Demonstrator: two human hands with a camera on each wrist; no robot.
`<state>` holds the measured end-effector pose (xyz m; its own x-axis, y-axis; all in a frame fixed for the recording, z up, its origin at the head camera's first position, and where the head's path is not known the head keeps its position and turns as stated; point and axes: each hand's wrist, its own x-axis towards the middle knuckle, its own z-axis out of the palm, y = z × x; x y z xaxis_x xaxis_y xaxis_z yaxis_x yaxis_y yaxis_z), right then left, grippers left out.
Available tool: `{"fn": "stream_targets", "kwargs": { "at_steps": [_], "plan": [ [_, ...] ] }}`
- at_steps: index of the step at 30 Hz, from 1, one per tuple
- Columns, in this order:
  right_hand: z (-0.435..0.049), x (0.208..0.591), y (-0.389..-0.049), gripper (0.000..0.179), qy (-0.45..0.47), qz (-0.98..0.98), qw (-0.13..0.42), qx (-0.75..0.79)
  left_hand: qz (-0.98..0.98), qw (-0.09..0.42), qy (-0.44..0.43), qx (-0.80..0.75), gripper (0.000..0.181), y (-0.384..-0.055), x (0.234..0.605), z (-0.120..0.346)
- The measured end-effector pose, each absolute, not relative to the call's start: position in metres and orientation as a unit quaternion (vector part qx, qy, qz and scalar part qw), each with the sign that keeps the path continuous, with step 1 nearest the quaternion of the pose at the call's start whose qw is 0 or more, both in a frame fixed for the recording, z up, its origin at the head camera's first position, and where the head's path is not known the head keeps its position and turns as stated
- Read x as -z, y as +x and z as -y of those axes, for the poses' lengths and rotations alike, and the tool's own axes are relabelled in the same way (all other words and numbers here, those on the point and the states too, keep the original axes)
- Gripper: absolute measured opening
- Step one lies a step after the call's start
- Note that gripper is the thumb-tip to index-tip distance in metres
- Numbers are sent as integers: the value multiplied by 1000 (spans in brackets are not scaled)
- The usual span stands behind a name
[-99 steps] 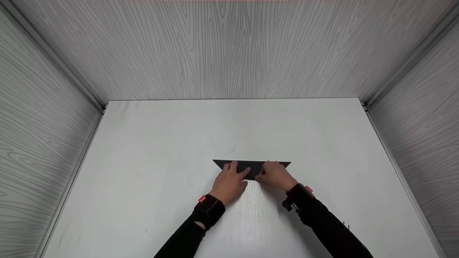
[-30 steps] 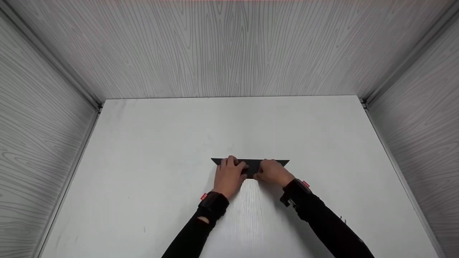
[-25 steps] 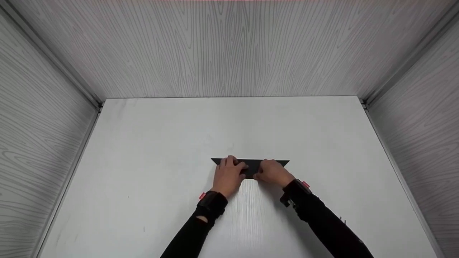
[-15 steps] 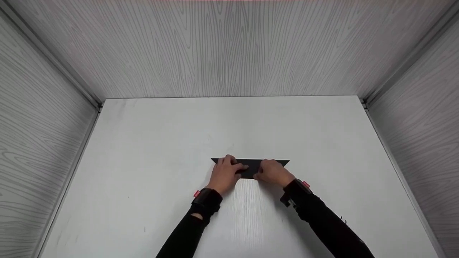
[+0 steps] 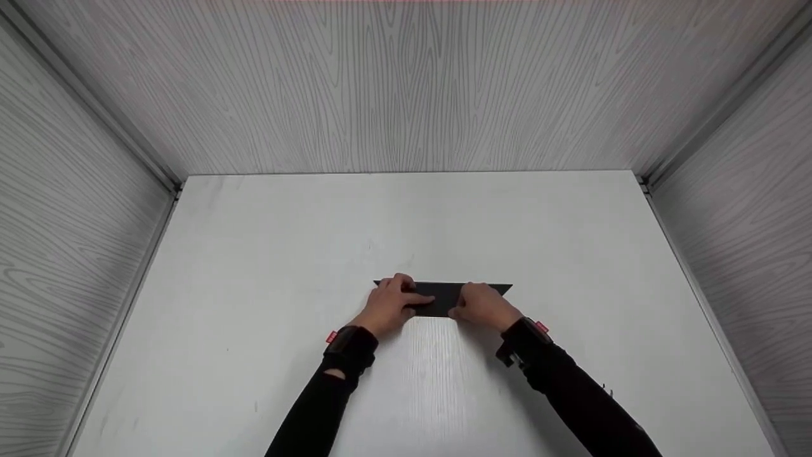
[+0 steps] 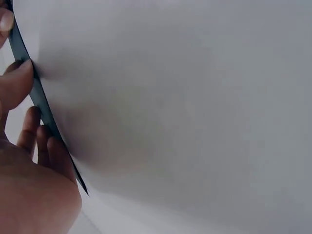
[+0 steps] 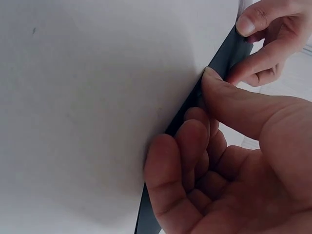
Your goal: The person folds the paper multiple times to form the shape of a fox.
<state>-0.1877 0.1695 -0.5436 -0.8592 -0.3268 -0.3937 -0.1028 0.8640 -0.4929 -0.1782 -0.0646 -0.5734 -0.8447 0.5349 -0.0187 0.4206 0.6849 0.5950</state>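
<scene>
Pinching dark sheet [image 5: 445,296] just below frame's centre, right hand [image 5: 483,307] staying apart from left hand [image 5: 385,306], which is touching sheet's left part; whether clamping, cannot tell.

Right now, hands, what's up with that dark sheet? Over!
Left hand on left part of dark sheet, right hand on right part. Sheet on white table, longer edge facing away. No obstacle seen.
</scene>
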Motion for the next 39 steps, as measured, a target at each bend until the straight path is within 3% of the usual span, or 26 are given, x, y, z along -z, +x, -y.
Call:
{"fn": "stream_targets", "kwargs": {
  "at_steps": [10, 17, 23, 25, 31, 39],
  "plan": [
    [-170, 543, -188, 23, -120, -937, 240, 226, -909, 122, 256, -304, 36, -182, 571, 73],
    [-169, 544, -188, 21, -121, -942, 222, 223, -927, 82, 238, -278, 26, -178, 577, 63],
    [-161, 542, -185, 12, -131, -948, 197, 215, -934, 84, 211, -276, 26, -173, 576, 60],
    [-156, 543, -184, 14, -138, -947, 192, 219, -933, 88, 209, -280, 26, -174, 577, 61],
    [-139, 547, -182, 49, -161, -940, 181, 240, -930, 87, 216, -285, 25, -175, 578, 63],
    [-124, 549, -184, 41, -163, -948, 151, 229, -931, 73, 230, -275, 20, -175, 575, 63]
  ]
}}
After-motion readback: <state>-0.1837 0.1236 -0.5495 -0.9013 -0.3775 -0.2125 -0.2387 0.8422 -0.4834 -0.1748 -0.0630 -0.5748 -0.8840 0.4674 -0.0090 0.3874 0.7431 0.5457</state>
